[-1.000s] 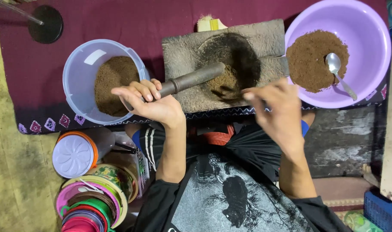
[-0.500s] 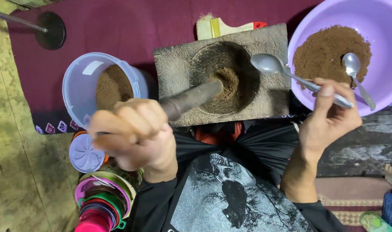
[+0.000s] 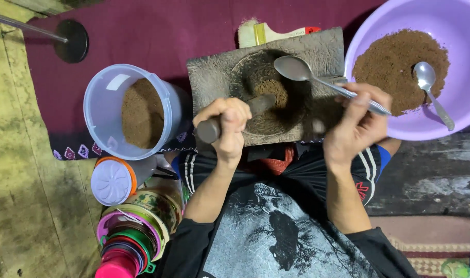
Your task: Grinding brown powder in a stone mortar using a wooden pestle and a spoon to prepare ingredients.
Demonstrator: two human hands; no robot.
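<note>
Grinding part done: left hand [image 3: 225,123] clenched around the pestle [image 3: 245,112] in the stone mortar [image 3: 266,87] at the cloth's near edge, right hand [image 3: 354,123] gripping an empty spoon [image 3: 317,77] over it; little brown powder [image 3: 270,88] remains inside.

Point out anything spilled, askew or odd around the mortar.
Nothing stands out. The brown powder sits inside the stone mortar, the purple basin and the clear bucket; none shows on the maroon cloth.
</note>
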